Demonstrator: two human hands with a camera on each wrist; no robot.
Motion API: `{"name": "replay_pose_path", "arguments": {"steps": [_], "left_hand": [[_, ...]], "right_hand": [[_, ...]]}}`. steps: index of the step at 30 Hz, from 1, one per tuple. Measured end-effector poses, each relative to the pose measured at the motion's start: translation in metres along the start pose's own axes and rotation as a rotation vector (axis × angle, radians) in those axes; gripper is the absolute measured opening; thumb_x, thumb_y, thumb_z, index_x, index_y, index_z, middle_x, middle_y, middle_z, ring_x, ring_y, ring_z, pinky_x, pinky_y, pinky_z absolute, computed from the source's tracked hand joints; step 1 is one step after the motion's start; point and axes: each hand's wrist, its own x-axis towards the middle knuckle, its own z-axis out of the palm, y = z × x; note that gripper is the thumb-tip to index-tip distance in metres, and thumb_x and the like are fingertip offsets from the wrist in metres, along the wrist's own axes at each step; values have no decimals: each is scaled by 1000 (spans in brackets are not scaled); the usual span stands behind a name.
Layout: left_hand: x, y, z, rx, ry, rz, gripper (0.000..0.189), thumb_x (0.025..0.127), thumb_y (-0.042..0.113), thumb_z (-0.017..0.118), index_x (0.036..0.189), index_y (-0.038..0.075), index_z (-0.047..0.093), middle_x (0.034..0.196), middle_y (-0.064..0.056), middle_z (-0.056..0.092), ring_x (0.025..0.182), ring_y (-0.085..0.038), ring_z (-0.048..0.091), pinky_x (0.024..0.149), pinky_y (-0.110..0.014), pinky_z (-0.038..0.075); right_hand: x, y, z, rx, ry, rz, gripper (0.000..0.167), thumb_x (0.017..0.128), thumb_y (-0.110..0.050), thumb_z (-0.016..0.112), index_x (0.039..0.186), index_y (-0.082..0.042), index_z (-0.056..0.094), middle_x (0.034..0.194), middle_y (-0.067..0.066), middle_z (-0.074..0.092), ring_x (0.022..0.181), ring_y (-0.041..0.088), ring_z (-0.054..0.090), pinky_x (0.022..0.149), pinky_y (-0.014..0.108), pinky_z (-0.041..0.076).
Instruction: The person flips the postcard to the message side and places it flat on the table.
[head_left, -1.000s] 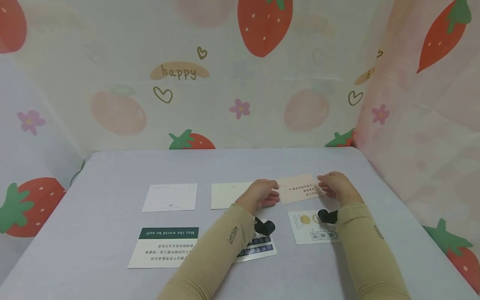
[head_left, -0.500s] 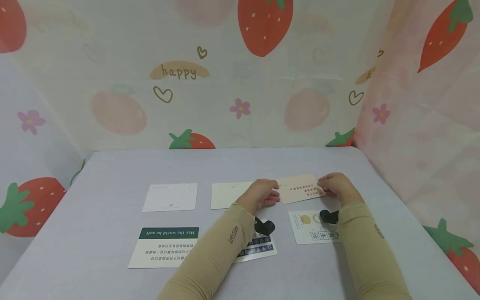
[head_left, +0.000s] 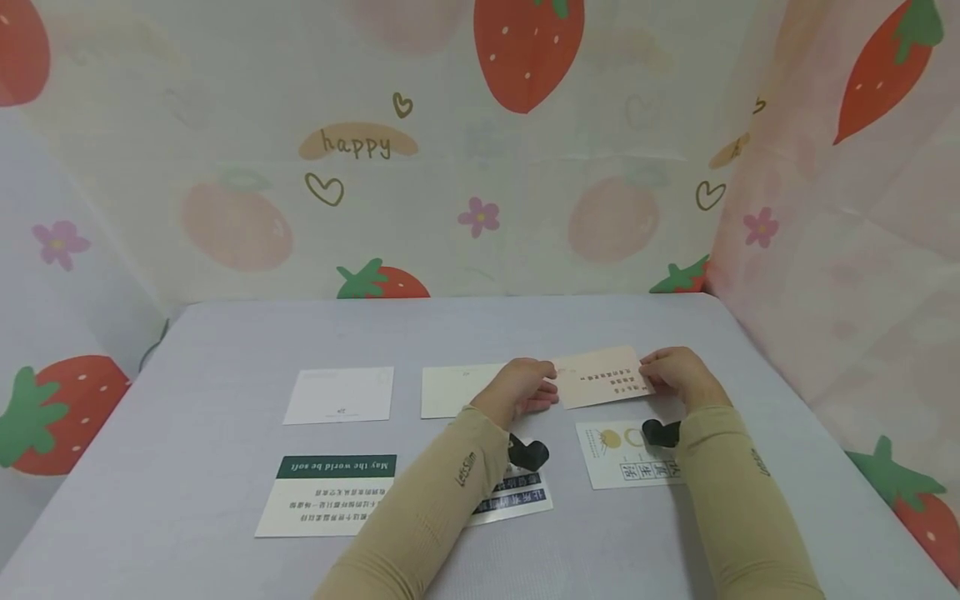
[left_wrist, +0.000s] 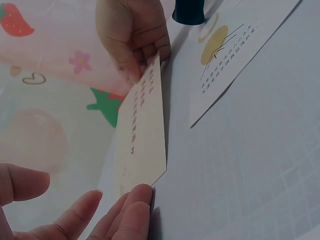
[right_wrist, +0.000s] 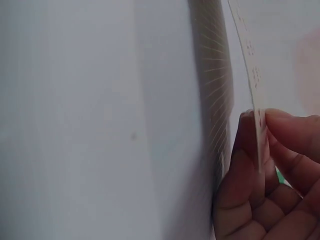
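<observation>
A pale pink card (head_left: 603, 377) with red lettering lies at the back right, between the two hands. My right hand (head_left: 678, 373) pinches its right end; in the right wrist view, the thumb presses one face of the card (right_wrist: 254, 82) and the fingers back the other. At the card's left end is my left hand (head_left: 521, 385), its fingertips right at the edge. The left wrist view shows those fingers (left_wrist: 134, 212) loosely extended, with the thumb well apart from the card. There the card slopes up from the table toward the right hand.
Other cards lie flat: a white one (head_left: 339, 396) and a cream one (head_left: 453, 392) at the back, a green-banded one (head_left: 330, 500) front left. A card with dark text bars (head_left: 517, 498) is partly under the left forearm, a sun-printed one (head_left: 611, 467) by the right sleeve.
My right hand's fingers have closed on the pink card's right end, and that end has shifted slightly right. The left hand has stayed in place.
</observation>
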Motion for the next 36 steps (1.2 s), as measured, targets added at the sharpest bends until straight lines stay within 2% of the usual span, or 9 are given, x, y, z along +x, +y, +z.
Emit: {"name": "replay_pose_path", "arguments": {"steps": [5,10,15,20,30,36], "left_hand": [[1,0,1,5,8,7,30,88,18,55,112,1,56,94,-11,62,80,-20,65,70,-27,54],[1,0,2,34,10,19,34,89,18,53,117,0,52,94,-10,59,79,-19,63,69,-25,54],[1,-1,4,46,0,43,26,89,16,53,111,2,52,91,-10,58,77,-19,62,68,-25,54],[1,-2,4,82,9,62,19,87,12,54,102,2,58,87,-9,61,75,-18,63,68,-25,54],[0,-5,11,225,13,106,5,85,6,60,90,5,62,76,-7,62,65,-14,59,59,-23,52],[-2,-3,11,226,20,112,4,87,8,59,87,6,62,75,-7,62,63,-14,60,57,-23,53]], "right_hand": [[-2,1,0,71,-14,5,22,89,-6,55,109,4,55,71,-3,59,65,7,56,61,23,49],[-2,0,0,80,-18,14,15,89,-7,55,102,1,55,71,-2,60,65,10,57,62,25,50],[0,2,-2,100,-28,14,11,90,-6,55,99,1,55,69,-2,60,64,10,58,62,26,51],[-1,3,-2,103,-34,6,11,89,-6,55,98,1,55,69,-2,61,65,10,58,62,25,51],[-2,4,-3,104,-49,-1,14,90,-6,55,101,2,54,72,-1,60,67,10,58,64,25,52],[0,4,-7,104,-72,-19,16,90,-7,54,103,2,53,74,0,61,69,11,59,66,26,51]]}}
